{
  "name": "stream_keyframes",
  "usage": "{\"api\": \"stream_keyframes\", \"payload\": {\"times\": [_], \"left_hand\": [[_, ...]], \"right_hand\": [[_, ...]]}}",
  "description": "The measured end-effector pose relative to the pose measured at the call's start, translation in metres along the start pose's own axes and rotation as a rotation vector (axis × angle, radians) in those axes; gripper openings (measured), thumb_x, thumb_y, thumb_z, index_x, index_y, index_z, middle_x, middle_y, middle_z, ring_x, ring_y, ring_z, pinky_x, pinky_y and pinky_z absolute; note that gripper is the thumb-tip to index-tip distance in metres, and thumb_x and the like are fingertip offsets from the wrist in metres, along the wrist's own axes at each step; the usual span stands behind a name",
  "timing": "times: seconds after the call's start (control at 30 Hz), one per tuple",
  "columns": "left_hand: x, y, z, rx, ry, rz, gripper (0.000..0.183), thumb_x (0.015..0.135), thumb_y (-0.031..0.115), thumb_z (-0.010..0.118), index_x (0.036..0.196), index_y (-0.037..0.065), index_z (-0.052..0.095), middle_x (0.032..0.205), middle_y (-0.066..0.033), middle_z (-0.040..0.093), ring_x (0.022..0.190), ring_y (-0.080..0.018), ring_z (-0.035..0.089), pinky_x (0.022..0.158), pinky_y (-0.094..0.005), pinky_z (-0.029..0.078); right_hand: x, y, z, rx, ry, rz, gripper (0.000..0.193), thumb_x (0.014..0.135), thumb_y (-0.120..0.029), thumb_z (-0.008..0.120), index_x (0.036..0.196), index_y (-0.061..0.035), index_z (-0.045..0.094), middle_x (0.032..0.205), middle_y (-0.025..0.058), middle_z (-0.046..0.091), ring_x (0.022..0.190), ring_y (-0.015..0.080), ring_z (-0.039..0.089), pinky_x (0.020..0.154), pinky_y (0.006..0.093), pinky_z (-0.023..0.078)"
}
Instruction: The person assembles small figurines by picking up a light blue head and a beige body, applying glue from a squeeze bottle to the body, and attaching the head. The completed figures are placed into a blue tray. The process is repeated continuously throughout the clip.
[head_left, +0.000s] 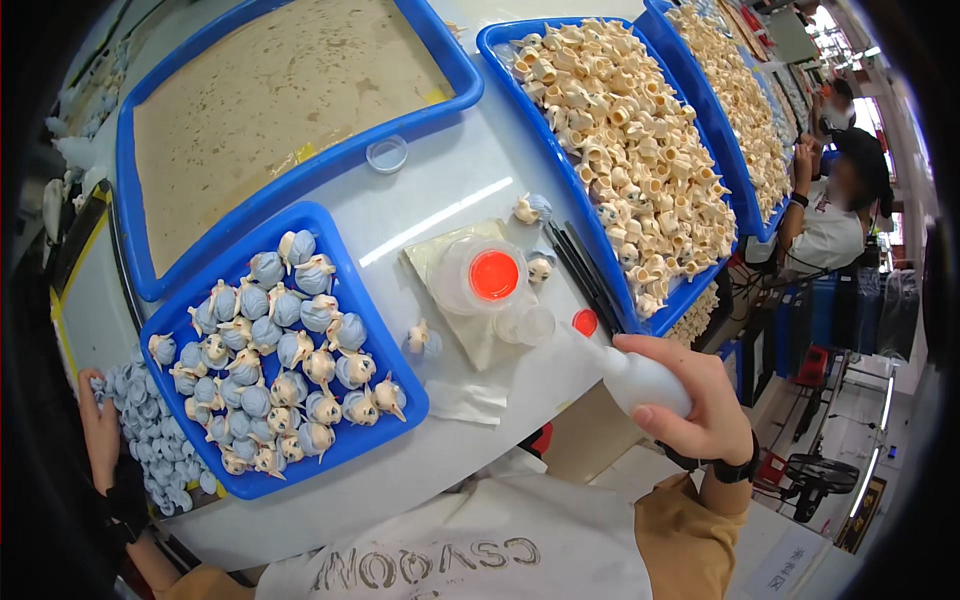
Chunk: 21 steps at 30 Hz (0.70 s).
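My right hand (695,400) is wrapped round a white, translucent squeeze bottle (645,385), tilted at the table's near edge with its narrow end toward the table. At the far left, my left hand (100,435) reaches to a heap of loose blue-grey doll hair pieces (165,435); its fingertips are closed on one hair piece (97,384). Between the hands, a blue tray (412,405) holds many small doll heads with blue-grey hair. A few more such heads lie on the table, one of them a doll head (424,339) right of the tray.
A clear container with a red-orange centre (493,275) stands on a pale pad (425,255). Dark pens (585,270) lie beside a blue bin (560,165) of cream-coloured head parts. A large blue tray (300,170) is at the back left, near a small clear lid (387,154). Another person (835,215) sits at right.
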<state>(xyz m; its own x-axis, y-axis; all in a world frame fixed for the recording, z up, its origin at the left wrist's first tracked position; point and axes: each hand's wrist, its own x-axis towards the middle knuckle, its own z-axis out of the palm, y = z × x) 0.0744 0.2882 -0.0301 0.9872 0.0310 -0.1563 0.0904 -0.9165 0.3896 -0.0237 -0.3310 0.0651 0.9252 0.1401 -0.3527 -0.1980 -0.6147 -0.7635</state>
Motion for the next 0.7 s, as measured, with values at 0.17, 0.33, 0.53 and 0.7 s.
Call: {"api": "stream_keyframes", "payload": {"times": [0.17, 0.33, 0.53, 0.7], "left_hand": [[0.0, 0.017, 0.0, -0.012, -0.003, 0.032, 0.037, 0.07, -0.004, 0.036, 0.106, 0.003, 0.038, 0.093, -0.0145, 0.041, 0.088, -0.0262, 0.041, 0.087, -0.027, 0.03], [0.003, 0.015, -0.006, -0.025, -0.021, -0.002, 0.034, 0.072, -0.003, 0.037, 0.105, 0.005, 0.039, 0.091, -0.0114, 0.041, 0.082, -0.0202, 0.04, 0.079, -0.0252, 0.032], [0.008, -0.003, -0.012, -0.203, -0.106, -0.131, 0.029, 0.078, 0.002, 0.041, 0.106, 0.007, 0.043, 0.085, -0.0024, 0.042, 0.074, -0.0107, 0.039, 0.07, -0.0199, 0.033], [0.008, 0.003, -0.02, -0.316, -0.044, -0.184, 0.023, 0.083, 0.008, 0.044, 0.106, 0.011, 0.046, 0.076, 0.0042, 0.04, 0.061, -0.003, 0.034, 0.053, -0.0168, 0.029]], "right_hand": [[-0.004, -0.001, 0.007, -0.039, 0.09, -0.096, 0.038, 0.071, -0.013, 0.063, 0.104, 0.0018, 0.051, 0.087, 0.0143, 0.06, 0.072, 0.0233, 0.063, 0.062, 0.0279, 0.048], [0.0, -0.004, 0.006, -0.063, 0.113, -0.142, 0.036, 0.07, -0.013, 0.062, 0.101, 0.0022, 0.052, 0.077, 0.0138, 0.061, 0.065, 0.0236, 0.062, 0.057, 0.0279, 0.047], [0.003, -0.005, 0.007, -0.121, 0.099, -0.156, 0.035, 0.068, -0.013, 0.061, 0.098, 0.003, 0.053, 0.076, 0.0155, 0.06, 0.062, 0.0264, 0.061, 0.056, 0.0296, 0.047], [0.005, -0.003, 0.006, -0.129, 0.09, -0.165, 0.036, 0.068, -0.013, 0.061, 0.099, 0.003, 0.053, 0.075, 0.0156, 0.06, 0.062, 0.0265, 0.061, 0.056, 0.0302, 0.048]]}}
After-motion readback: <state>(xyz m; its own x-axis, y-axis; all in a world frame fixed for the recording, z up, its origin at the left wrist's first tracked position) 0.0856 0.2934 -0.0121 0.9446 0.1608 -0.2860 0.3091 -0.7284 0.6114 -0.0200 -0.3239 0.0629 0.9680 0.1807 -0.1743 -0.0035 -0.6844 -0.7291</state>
